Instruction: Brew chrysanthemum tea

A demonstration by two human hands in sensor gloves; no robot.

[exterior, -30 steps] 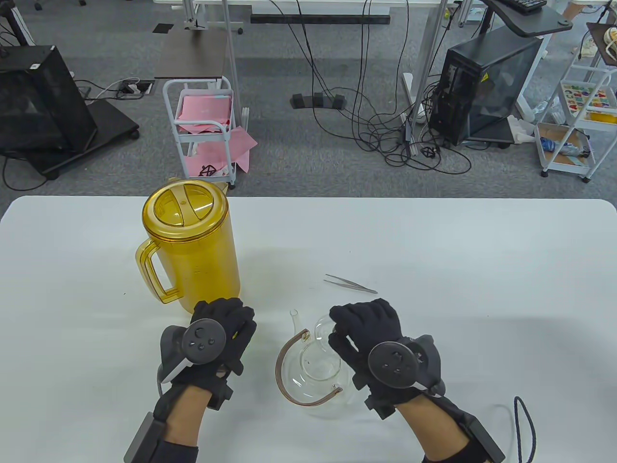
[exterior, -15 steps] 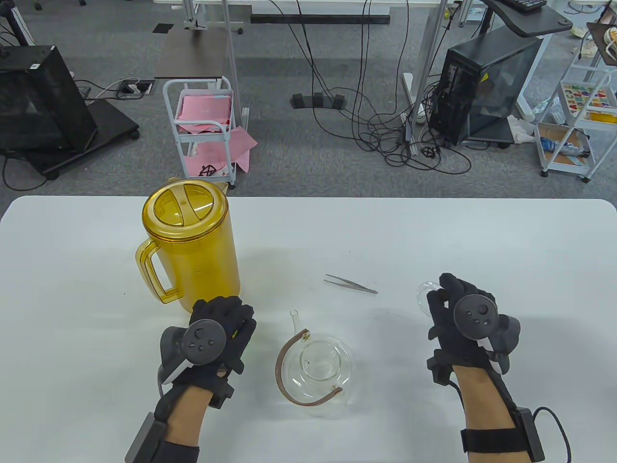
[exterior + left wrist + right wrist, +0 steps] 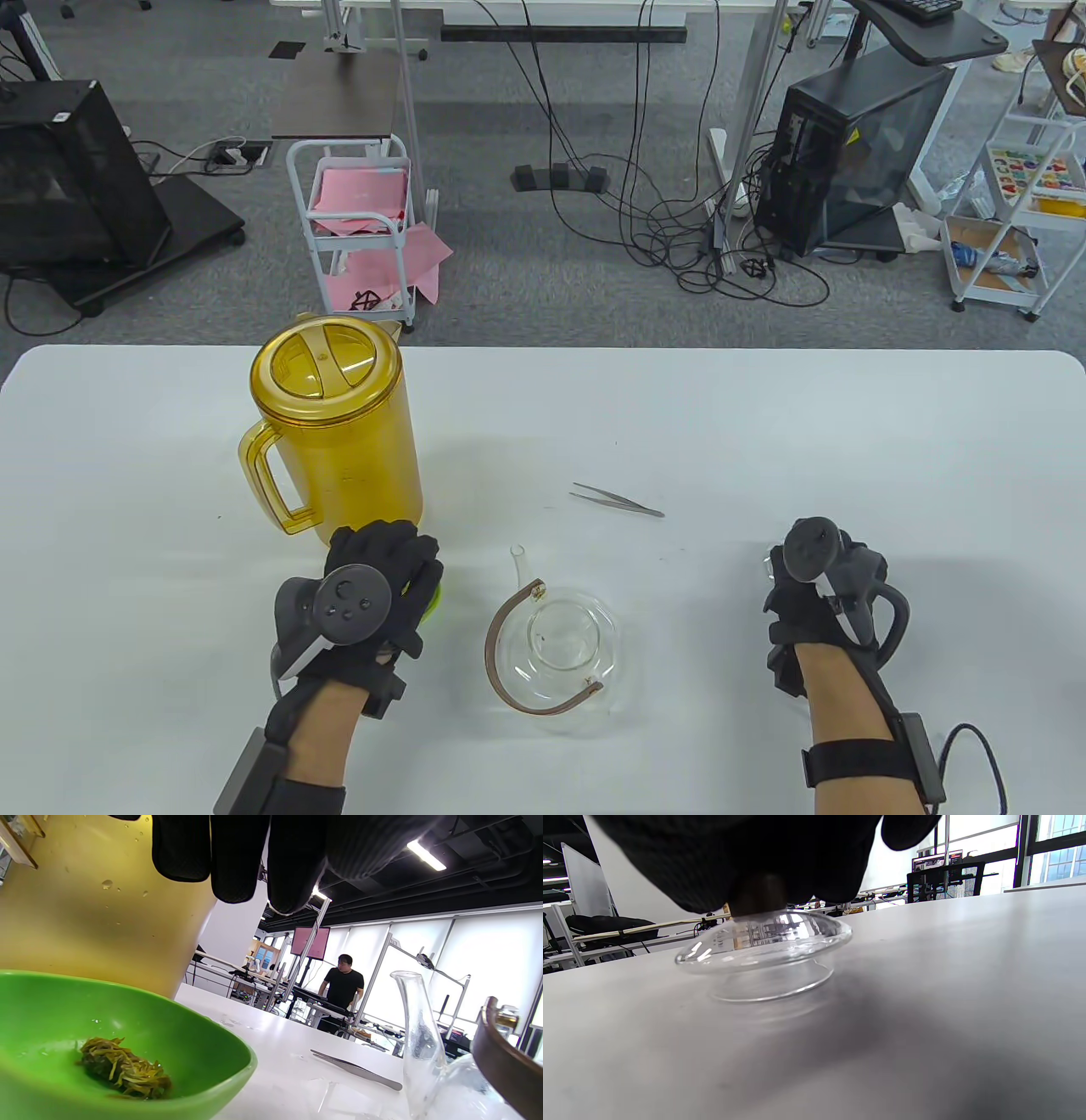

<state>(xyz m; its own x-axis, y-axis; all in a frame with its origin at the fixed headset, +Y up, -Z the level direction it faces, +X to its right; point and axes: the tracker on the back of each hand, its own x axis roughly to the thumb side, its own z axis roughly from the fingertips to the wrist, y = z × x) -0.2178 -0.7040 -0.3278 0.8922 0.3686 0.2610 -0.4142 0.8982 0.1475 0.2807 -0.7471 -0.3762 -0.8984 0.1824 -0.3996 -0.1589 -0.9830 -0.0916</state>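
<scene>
The glass teapot (image 3: 556, 645) stands uncovered near the front of the table, brown handle (image 3: 500, 1060) up and spout (image 3: 418, 1035) pointing away. To its right, my right hand (image 3: 802, 586) pinches the knob of the glass lid (image 3: 763, 950), which rests on the table; that hand hides the lid in the table view. My left hand (image 3: 382, 573) hovers over a green bowl (image 3: 127, 1018) holding dried chrysanthemum (image 3: 123, 1069), its fingers (image 3: 237, 866) hanging loosely above the far rim. Only a sliver of the bowl (image 3: 434, 598) shows from above.
A tall amber pitcher (image 3: 331, 433) with its lid on stands just behind the left hand. Metal tweezers (image 3: 618, 500) lie behind the teapot. A person stands far off in the room behind the table (image 3: 764, 424).
My right hand lifted the lid off the teapot, carried it right and lowered it onto the table. My left hand shifted slightly left, baring the bowl's green rim.
</scene>
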